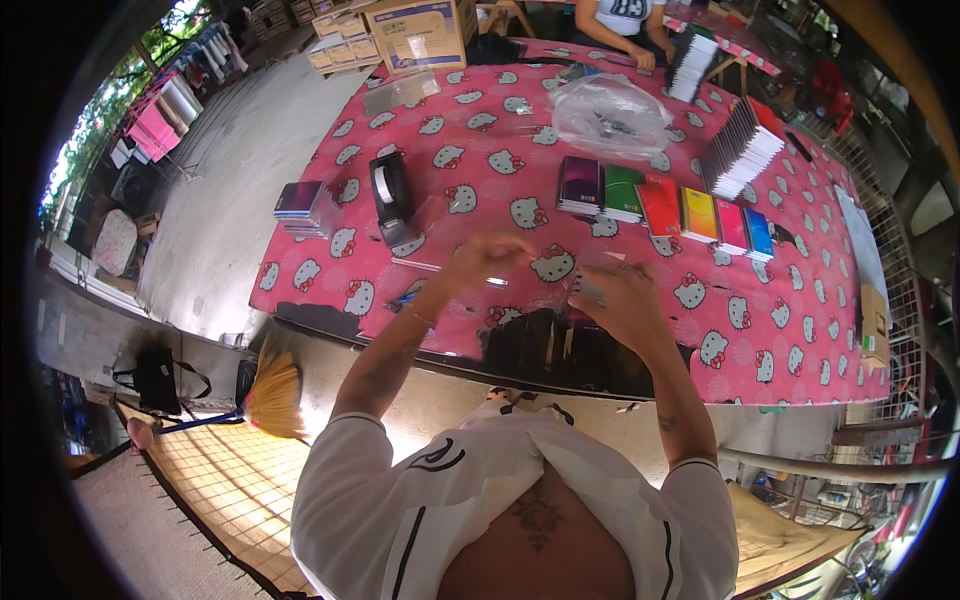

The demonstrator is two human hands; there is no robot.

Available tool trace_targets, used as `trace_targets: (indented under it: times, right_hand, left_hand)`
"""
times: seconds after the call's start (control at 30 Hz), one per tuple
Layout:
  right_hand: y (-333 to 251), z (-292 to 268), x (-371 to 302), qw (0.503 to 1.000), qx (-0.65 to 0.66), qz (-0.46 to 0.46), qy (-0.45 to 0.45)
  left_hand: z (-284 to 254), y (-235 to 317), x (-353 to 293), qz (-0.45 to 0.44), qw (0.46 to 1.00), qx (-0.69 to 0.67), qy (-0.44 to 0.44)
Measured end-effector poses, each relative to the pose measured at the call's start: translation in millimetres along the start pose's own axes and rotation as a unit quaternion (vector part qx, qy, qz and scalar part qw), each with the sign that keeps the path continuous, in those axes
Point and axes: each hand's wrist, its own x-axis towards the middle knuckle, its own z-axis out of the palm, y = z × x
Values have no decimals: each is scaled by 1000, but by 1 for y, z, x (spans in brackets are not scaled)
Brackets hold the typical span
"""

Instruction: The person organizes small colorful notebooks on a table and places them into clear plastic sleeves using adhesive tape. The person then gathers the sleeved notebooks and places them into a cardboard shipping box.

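Head view. Judging by the layout, work well under way but far from over: a row of small notebooks (660, 203) in purple, green, red, yellow, pink and blue laid out toward the far right of the table (800, 330), a fanned stack of more booklets (742, 148) nearer the far right corner, and a separate small pile (303, 208) at the left edge, possibly finished pieces. Plenty of stock left, so much remaining by that reckoning.

Both hands raised just above the near edge, motion-blurred. Left hand (480, 256) with fingers curled together, apparently pinching the edge of a thin clear plastic sleeve (540, 285); exact closure hard to read through the blur. Right hand (622, 300) closed around a small pale item with a spiral edge (588, 289), seemingly a little notebook, held at the sleeve's opening. Whether already inside the sleeve or only at its mouth: cannot tell.

Black tape dispenser (392, 200) standing left of centre, close to the left hand. Crumpled clear bag (610, 115) toward the far edge. Cardboard box (420, 35) at the far left corner. Another person's arms (630, 40) at the far edge.
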Motion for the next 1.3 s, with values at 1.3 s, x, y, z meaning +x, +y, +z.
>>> trace_targets:
  times: [1.3]
  right_hand:
    - [67, 55, -62, 983, 183, -22, 21]
  left_hand:
    - [120, -21, 85, 75, 975, 206, -31]
